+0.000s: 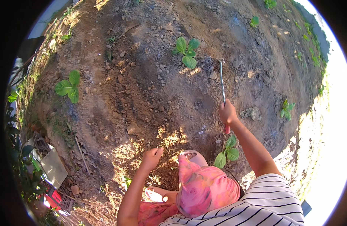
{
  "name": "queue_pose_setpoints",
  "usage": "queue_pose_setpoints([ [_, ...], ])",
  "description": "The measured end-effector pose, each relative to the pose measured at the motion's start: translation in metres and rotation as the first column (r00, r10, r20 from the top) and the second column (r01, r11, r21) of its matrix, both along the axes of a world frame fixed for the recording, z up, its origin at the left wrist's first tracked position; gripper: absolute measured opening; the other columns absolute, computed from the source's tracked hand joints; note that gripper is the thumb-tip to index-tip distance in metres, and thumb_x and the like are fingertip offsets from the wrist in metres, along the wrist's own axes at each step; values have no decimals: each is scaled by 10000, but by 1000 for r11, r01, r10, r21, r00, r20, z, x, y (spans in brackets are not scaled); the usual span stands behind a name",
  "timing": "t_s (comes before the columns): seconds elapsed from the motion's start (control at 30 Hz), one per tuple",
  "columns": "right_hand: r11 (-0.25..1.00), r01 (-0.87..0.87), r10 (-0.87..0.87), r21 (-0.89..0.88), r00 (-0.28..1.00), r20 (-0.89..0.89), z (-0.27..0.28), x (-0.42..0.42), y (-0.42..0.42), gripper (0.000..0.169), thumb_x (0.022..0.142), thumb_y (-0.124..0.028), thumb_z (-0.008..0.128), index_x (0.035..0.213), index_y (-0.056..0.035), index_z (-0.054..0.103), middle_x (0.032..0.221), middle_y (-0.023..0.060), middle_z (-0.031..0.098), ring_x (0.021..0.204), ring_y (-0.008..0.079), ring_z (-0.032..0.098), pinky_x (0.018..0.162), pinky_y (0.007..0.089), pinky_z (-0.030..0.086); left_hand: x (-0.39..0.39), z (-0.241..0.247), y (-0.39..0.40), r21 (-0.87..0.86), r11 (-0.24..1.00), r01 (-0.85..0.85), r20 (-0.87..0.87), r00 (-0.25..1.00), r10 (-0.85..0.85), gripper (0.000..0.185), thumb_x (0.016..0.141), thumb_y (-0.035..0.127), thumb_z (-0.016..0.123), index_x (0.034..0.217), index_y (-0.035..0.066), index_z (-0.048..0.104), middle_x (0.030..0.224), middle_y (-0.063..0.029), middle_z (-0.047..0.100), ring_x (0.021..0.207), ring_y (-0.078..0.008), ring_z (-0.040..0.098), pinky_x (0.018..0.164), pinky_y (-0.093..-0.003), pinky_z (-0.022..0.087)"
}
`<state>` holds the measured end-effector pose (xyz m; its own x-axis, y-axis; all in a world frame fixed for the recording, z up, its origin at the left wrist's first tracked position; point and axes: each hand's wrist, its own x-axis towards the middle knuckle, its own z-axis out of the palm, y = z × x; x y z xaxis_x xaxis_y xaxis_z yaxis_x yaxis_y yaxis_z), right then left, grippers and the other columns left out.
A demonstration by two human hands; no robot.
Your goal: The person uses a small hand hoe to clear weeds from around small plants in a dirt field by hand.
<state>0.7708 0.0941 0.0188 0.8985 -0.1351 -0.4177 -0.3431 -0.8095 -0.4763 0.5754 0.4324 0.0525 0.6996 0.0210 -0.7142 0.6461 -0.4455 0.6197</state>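
My right hand (227, 112) grips the red handle (227, 129) of a small hand hoe or cultivator. Its bent metal shaft (222, 82) points away from me, and the head (221, 60) rests at the soil surface, too small to make out clearly. Just left of the head grows a leafy green seedling (187, 52). My left hand (152, 159) hovers over the ground near my foot with its fingers curled in; nothing shows in it. Close to my right knee stands another seedling (227, 152), below the tool's handle.
More seedlings grow at left (68, 86) and right (287, 109). A crumpled grey scrap (252, 113) lies right of my right hand. A pale container (53, 166), a red object (52, 199) and a stick (82, 154) edge the left side. Sandals (194, 157) are on my feet.
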Motion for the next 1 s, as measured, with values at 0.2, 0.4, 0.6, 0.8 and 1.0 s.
queue_pose_setpoints([
  [0.2, 1000, 6, -5, 18, 997, -81, 26, -51, -17, 209, 905, -227, 473, 905, -17, 474, 776, 264, 596, 767, 457, 583, 686, 487, 451, 7, 7, 8, -68, 987, -149, -95, 985, 142, 459, 925, 398, 512, 646, 38, 455, 514, -1, 391, 470, -84, 420, 476, -297, 375],
  [0.4, 946, 181, -183, 269, 983, -19, 18, 69, 32, 264, 928, -260, 445, 872, -3, 466, 680, 168, 573, 636, 349, 576, 617, 424, 448, 17, 31, 4, -47, 978, -205, -115, 973, 198, 450, 933, 396, 507, 633, 71, 425, 522, 25, 380, 471, -72, 428, 461, -274, 371],
  [0.6, 995, -55, 51, 86, 998, 43, -1, -3, 10, 218, 907, -235, 471, 893, -18, 474, 693, 176, 578, 663, 371, 583, 652, 426, 466, 6, 32, 19, -26, 954, -298, -92, 951, 295, 454, 933, 402, 505, 623, 80, 424, 514, 20, 398, 449, -77, 433, 446, -270, 383],
  [0.8, 994, 96, -93, 59, 994, -55, 36, -42, -13, 231, 909, -250, 468, 882, -20, 476, 682, 195, 577, 665, 367, 601, 639, 447, 459, -15, 22, 25, 11, 958, -285, -153, 947, 283, 451, 934, 396, 504, 631, 64, 465, 503, -5, 459, 436, -89, 450, 450, -283, 389],
  [1.0, 976, 216, -216, 10, 976, 17, -15, -23, -24, 256, 912, -254, 461, 910, 1, 487, 753, 248, 597, 762, 434, 591, 693, 487, 452, 2, 22, 22, -24, 942, -334, -132, 935, 329, 431, 923, 414, 516, 666, 68, 507, 499, 12, 450, 432, -84, 449, 456, -268, 376],
])
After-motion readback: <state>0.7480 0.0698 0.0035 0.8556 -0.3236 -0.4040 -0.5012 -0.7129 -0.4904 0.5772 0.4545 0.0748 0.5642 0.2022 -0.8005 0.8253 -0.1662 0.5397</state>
